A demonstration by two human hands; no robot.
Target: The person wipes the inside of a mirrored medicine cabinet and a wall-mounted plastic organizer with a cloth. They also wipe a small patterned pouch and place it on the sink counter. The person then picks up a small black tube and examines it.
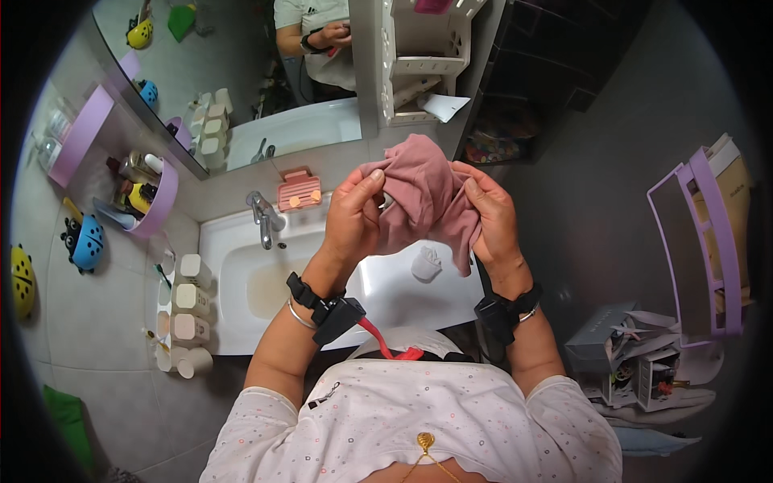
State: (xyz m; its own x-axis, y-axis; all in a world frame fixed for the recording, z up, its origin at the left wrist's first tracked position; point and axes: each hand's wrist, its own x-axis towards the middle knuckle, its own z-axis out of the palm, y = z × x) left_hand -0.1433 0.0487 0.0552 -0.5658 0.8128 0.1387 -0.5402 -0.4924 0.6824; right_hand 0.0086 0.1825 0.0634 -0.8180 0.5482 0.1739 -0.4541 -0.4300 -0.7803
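Observation:
A dusty-pink piece of cloth (423, 187), bunched and creased, hangs between my two hands above the right side of the washbasin (386, 302). My left hand (356, 211) pinches its left edge between thumb and fingers. On the opposite side, my right hand (492, 211) grips the cloth, and a loose corner droops below it. Beneath the cloth, a small crumpled white fabric item (426, 264) lies on the basin's flat white ledge. Whether the pink cloth is a garment cannot be told from its folds.
A chrome faucet (264, 220) stands at the basin's back, beside a pink soap dish (299, 192) with two small pieces. Cups (192, 299) line the left wall under purple shelves (154, 205). A white rack (426, 66) stands behind; a purple-framed holder (706, 241) is at right.

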